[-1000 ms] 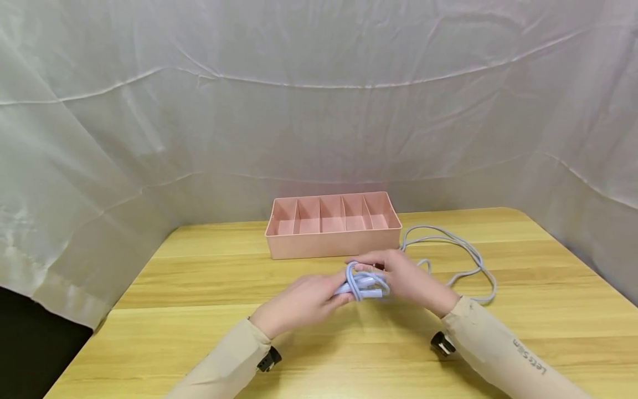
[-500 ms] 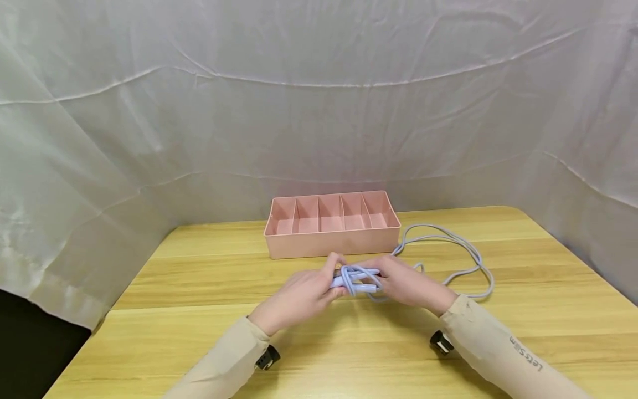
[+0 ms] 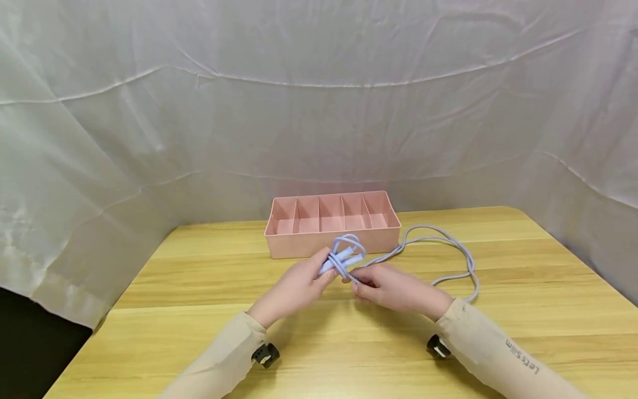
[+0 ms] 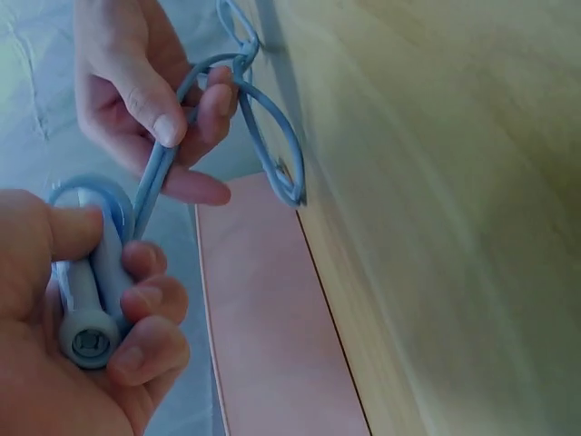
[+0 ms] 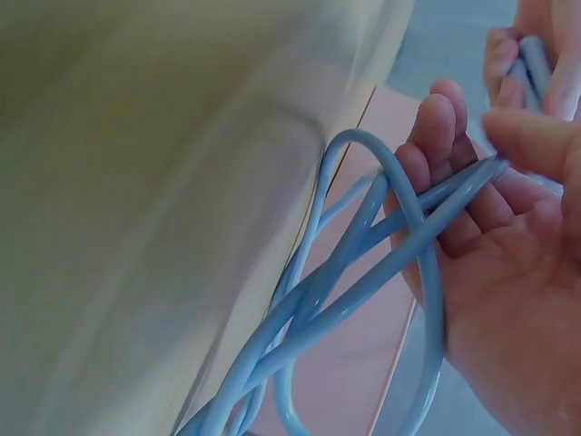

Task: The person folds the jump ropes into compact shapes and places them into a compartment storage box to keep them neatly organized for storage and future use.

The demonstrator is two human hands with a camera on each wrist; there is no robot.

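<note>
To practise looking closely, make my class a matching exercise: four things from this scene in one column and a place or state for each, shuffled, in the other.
Things:
1. left hand
2. right hand
3. pink tray
4. table

Descriptions:
A. stands at the far edge, compartments bare
B. grips the two handles
C. wooden, under everything
D. pinches the blue rope leading off the bundle

Pairs: 1-B, 2-D, 3-A, 4-C
</note>
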